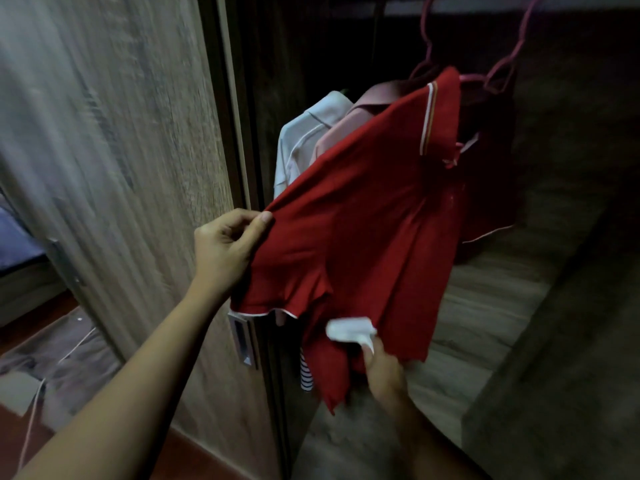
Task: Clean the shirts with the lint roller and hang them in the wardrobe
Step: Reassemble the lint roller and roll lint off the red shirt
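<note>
Left hand (225, 244) pinches one red shirt (363, 220) (two paler shirts (304, 140) behind); right hand (382, 370) grips one lint roller (349, 329).

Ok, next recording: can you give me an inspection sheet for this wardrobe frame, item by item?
Surface: wardrobe floor, wood-grain, dim.
Job's things: red shirt hangs on what looks like a pink hanger; lint roller against its lower part; white shirt and pink shirt hang behind it.
Clutter: striped garment shows below the red shirt.
Hands: left hand pinches a fold of the red shirt; right hand grips the lint roller.
Cables: white cord on the floor at left.
Surroundings: wardrobe door with metal handle; frame motion-blurred.
</note>
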Demonstrator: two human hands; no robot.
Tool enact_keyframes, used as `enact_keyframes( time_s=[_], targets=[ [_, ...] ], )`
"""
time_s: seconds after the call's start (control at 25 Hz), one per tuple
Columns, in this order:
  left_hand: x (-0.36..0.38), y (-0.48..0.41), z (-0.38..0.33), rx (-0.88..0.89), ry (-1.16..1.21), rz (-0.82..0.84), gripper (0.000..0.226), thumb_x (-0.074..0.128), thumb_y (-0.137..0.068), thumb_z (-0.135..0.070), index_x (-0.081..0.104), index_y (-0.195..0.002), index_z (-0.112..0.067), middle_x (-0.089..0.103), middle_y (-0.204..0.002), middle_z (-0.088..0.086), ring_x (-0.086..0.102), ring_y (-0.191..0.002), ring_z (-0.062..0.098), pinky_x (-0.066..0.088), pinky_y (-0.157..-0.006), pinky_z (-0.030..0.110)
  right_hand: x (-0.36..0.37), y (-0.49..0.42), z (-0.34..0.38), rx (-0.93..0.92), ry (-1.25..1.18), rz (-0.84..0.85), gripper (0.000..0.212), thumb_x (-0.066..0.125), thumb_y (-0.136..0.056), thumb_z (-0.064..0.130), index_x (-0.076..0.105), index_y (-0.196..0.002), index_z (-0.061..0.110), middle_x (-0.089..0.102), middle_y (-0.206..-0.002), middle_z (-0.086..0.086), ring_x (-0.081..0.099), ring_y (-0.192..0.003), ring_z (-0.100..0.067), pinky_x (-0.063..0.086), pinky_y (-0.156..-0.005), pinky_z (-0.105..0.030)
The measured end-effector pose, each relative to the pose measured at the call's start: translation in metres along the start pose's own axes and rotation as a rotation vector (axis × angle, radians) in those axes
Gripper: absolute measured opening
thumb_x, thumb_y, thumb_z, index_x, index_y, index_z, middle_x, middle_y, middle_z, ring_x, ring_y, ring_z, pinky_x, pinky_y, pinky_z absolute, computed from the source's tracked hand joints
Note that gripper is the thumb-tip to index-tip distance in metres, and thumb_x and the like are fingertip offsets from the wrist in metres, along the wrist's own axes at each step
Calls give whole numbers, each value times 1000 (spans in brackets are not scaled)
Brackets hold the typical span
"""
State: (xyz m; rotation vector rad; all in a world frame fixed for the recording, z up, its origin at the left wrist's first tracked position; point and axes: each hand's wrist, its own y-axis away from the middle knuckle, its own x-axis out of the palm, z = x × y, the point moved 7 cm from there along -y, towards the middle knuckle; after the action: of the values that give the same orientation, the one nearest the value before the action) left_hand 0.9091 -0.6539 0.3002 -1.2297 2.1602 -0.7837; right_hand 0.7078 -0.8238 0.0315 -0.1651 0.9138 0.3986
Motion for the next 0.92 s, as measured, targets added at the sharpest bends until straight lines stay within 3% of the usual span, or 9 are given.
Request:
enact_keyframes(
  time_s=[0.04, 0.08, 0.12, 0.2, 0.28, 0.4, 0.6, 0.76, 0.92],
  targets=[
    [0, 0, -1, 5, -7, 5, 9, 67, -85, -18, 69, -78, -23, 65, -62, -27, 55, -57, -7, 44, -58, 13, 10, 8, -16, 48, -22, 9, 104, -8, -70, 82, 40, -138, 19, 68, -100, -23, 65, -93, -38, 50, -75, -38],
    [0, 0, -2, 10, -10, 5, 6, 67, -85, -18, 69, -80, -21, 65, -62, -28, 56, -57, -8, 44, -58, 12, 13, 11, -29, 86, -45, 0, 114, -13, -62, 86, 41, -138, 20, 68, -98, -24, 66, -91, -39, 50, -74, -38],
    [0, 0, -1, 9, -9, 4, 5, 67, -85, -19, 70, -81, -20, 65, -62, -28, 56, -57, -8, 45, -58, 14, 8, 15, -37, 120, -49, -23, 103, -5, -70, 83, 42, -137, 20, 68, -98, -25, 65, -91, -40, 50, -75, -38],
    [1, 4, 1, 6, -8, 1, 5, 68, -85, -23, 71, -82, -21, 66, -63, -25, 56, -58, -4, 46, -58, 18, -20, 13, -37, 138, -76, -103, 57, 25, -94, 55, 43, -133, 17, 66, -100, -26, 64, -92, -42, 51, -76, -41],
    [11, 17, 3, 14, -20, 14, 9, 67, -85, -24, 72, -83, -17, 66, -61, -14, 55, -58, 0, 45, -58, 22, -59, 13, -29, 128, -119, -200, 39, 32, -98, 40, 45, -124, 14, 66, -98, -28, 63, -90, -44, 48, -73, -42],
    [40, 50, -7, 101, -95, 95, 15, 65, -84, -21, 70, -82, -7, 61, -61, 1, 50, -60, 1, 38, -56, 19, -110, 27, -26, 98, -166, -366, 35, 33, -98, 38, 47, -117, 13, 66, -90, -28, 63, -84, -44, 43, -66, -39],
    [85, 96, -18, 170, -52, 308, 34, 54, -87, -34, 61, -76, -3, 61, -62, 7, 49, -62, 7, 40, -58, 25, -167, 87, -23, 92, -154, -542, 31, 34, -97, 38, 49, -106, 13, 65, -82, -24, 61, -78, -43, 49, -66, -43],
    [105, 130, -49, 230, 23, 344, 25, 52, -88, -25, 61, -87, -1, 58, -74, 7, 43, -68, 4, 34, -67, 12, -196, 146, -38, 142, -105, -621, 31, 34, -98, 37, 48, -114, 14, 66, -87, -24, 61, -82, -44, 45, -67, -42],
    [146, 180, -87, 209, 158, 495, 32, 47, -90, -22, 65, -101, 2, 70, -93, 14, 61, -86, 14, 39, -81, 8, -213, 221, -81, 251, -88, -709, 33, 34, -98, 36, 47, -118, 14, 66, -89, -22, 61, -82, -42, 37, -61, -36]
  ],
)
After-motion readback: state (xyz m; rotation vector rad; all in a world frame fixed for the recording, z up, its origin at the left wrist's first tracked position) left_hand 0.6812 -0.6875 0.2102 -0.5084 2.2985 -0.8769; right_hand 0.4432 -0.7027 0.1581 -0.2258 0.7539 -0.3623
